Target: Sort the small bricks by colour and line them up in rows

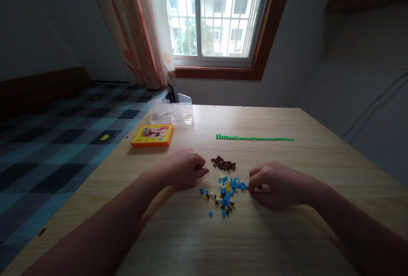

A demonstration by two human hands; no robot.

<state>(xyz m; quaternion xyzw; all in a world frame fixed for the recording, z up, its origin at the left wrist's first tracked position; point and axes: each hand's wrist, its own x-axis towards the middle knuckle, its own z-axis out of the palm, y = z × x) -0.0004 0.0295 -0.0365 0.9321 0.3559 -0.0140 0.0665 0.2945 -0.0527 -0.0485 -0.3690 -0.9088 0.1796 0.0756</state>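
My left hand (186, 166) is closed with curled fingers, just left of a small heap of brown toy bricks (224, 164). Whatever its fingers may hold is hidden. On the other side, my right hand (274, 184) has thumb and fingers pinched together, at the right edge of a loose pile of tiny blue bricks (235, 183). Its fingertips are close to a blue piece, but I cannot see what lies between them. Mixed among the blue pieces are yellow bricks (228, 187), cream ones and some brown ones.
Beyond the heaps, a long row of green bricks (251, 139) runs across the wooden table (178, 242). An orange and yellow box (152, 136) lies at the back left, before clear plastic containers (172, 112). Left of the table is a checked bed (79, 140).
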